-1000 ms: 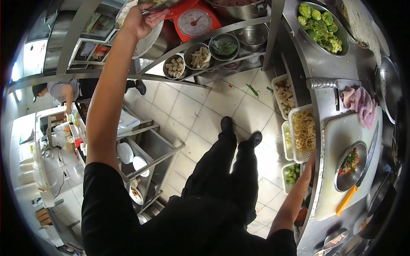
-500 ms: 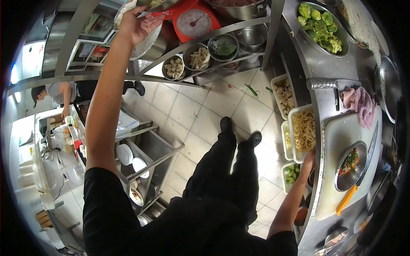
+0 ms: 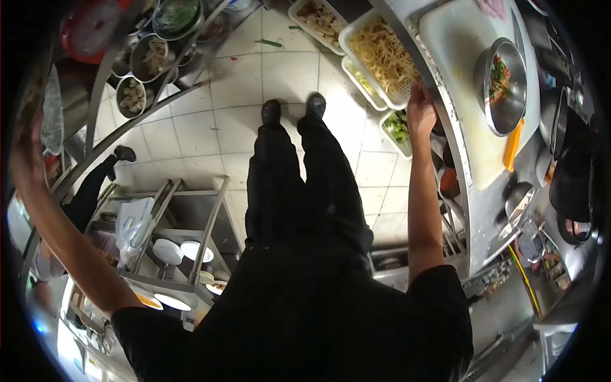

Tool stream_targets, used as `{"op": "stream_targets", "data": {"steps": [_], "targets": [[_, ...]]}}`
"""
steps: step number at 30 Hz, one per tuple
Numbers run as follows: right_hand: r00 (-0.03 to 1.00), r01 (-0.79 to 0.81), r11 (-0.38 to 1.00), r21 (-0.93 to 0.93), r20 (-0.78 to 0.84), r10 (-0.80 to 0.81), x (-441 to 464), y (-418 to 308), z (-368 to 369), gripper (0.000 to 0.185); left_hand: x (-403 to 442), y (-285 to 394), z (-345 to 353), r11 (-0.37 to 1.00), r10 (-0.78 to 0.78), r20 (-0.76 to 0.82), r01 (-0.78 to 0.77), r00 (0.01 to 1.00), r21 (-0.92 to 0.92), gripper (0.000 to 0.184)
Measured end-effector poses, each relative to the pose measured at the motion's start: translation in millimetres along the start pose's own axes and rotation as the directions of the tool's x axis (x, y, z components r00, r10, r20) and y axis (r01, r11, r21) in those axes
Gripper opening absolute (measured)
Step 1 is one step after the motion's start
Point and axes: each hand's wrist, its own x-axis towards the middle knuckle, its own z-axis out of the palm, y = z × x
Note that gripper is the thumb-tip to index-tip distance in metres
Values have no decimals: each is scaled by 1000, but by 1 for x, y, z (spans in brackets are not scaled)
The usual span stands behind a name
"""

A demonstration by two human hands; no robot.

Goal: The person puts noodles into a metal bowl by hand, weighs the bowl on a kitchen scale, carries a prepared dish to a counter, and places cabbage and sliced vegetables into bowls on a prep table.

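At the far left edge, my left hand (image 3: 27,149) is raised beside the upper shelf, near a large pot (image 3: 52,114); motion smears its fingers. My right hand (image 3: 421,116) is by the near corner of a white basket of noodles (image 3: 385,54), close to the counter's edge. Its fingers are curled together, and what they hold, if anything, is too small to tell. Just left of that hand is a white container of green vegetables (image 3: 398,126). A metal bowl of chopped red and green food (image 3: 506,86) rests on a white cutting board (image 3: 452,35).
An orange-handled knife (image 3: 513,145) lies by the bowl. Metal bowls of food (image 3: 131,97) and a red scale (image 3: 92,28) are at the upper left. A metal rack (image 3: 210,223) holds plates at the lower left. Another person's dark-clothed leg (image 3: 89,191) shows behind the shelf.
The whole view has swung round, with the counter higher in the frame. My left hand has moved down to the left edge. My right hand shows more fully, near the noodle basket.
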Motion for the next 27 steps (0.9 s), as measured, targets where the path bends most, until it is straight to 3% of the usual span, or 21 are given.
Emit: {"op": "stream_targets", "data": {"steps": [1,2,3,5,6,7,8,9,10,11,12,13,15,17,19,22,25,27], "targets": [[1000,-5,1000,-19,15,6,-5,0,-4,26,-17,-17,-12,883,131,-22,-106,991,457,36],[998,16,999,-51,67,-12,-6,-7,-7,24,-43,-37,-15,496,289,231,-352,929,794,35],[992,41,996,-79,118,-32,-7,-15,-10,23,-72,-63,-7,-41,286,517,-529,807,848,34],[977,33,998,-49,213,-22,-21,-36,-22,18,-128,-134,75,544,85,435,-407,896,733,31],[977,-9,998,56,212,-3,-30,-55,-35,18,-154,-154,128,893,-1,499,-224,866,390,30],[977,-52,986,158,213,17,-40,-71,-51,18,-180,-135,185,973,-230,577,181,784,142,28],[988,-53,962,266,152,13,-49,-82,-67,17,-200,-173,219,929,-126,701,331,702,-164,25],[996,-47,927,371,89,15,-57,-92,-84,17,-212,-190,254,777,-175,821,588,544,-224,31],[996,-88,889,449,13,92,-63,-108,-105,16,-241,-214,288,678,-266,752,671,603,-298,46],[983,-119,842,526,-58,175,-67,-125,-128,15,-251,-200,309,685,-355,771,709,529,-171,55],[974,-83,817,570,-126,187,-68,-133,-152,14,-266,-199,325,714,-369,762,687,531,-133,43],[960,-42,791,610,-194,200,-68,-141,-177,13,-274,-197,337,705,-363,775,696,517,-134,43],[897,12,922,388,-412,161,-67,-176,-218,16,-287,-193,358,764,-374,841,643,391,41,47],[925,190,796,574,-377,52,-65,-198,-261,20,-298,-190,375,778,-370,846,625,384,57,47],[959,252,577,777,-280,-42,-71,-201,-316,24,-305,-182,386,796,-368,848,600,381,76,47],[947,316,568,760,-291,-138,-77,-223,-356,24,-307,-180,409,879,-258,886,473,386,50,46],[935,340,620,707,-323,-145,-79,-240,-377,17,-312,-175,427,843,-277,878,537,390,28,48],[920,340,708,619,-374,-116,-80,-247,-386,12,-315,-191,461,793,-358,882,599,306,114,45]]}}
